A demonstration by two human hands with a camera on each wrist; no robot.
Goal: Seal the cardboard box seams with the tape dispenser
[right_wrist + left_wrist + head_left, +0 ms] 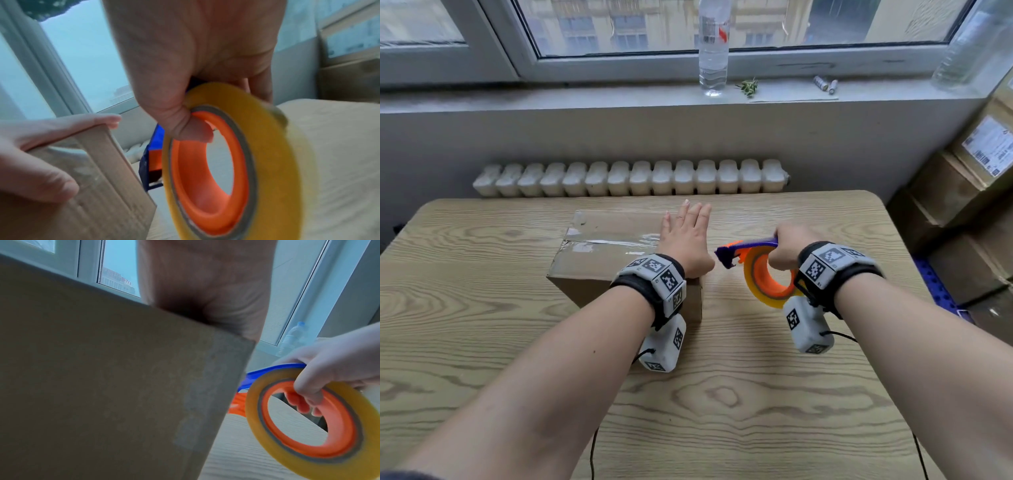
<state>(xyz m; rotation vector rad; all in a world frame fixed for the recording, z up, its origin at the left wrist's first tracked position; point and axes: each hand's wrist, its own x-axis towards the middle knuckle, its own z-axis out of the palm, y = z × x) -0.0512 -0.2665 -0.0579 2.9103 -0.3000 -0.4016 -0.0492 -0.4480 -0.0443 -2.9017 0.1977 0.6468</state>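
Two bare forearms reach in from the near edge of the wooden table [482, 308], each with a strapped wrist camera carrying black-and-white markers. The left hand [688, 236] lies flat on the right end of the cardboard box [599, 270], fingers straight and close together, the thumb down by the box's right edge; the right wrist view shows its fingertips [111, 119] reaching over the top. The box sits on the table towards its far middle, with a glossy strip of clear tape [606, 241] along its top seam and more tape folded down its end face.

Just right of the box, apart from it, the right hand [791, 248] grips the tape dispenser [753, 263], fingers curled through the orange hub and the thumb hooked inside the ring. The yellowish tape roll [273, 162] stands on edge above the table, and the blue cutter head [726, 257] points towards the box's right end without touching it.

Beyond the box, a white radiator [630, 178] lines the wall under a windowsill holding a clear water bottle [714, 51]. Right of the table stand stacked brown cartons [969, 192].
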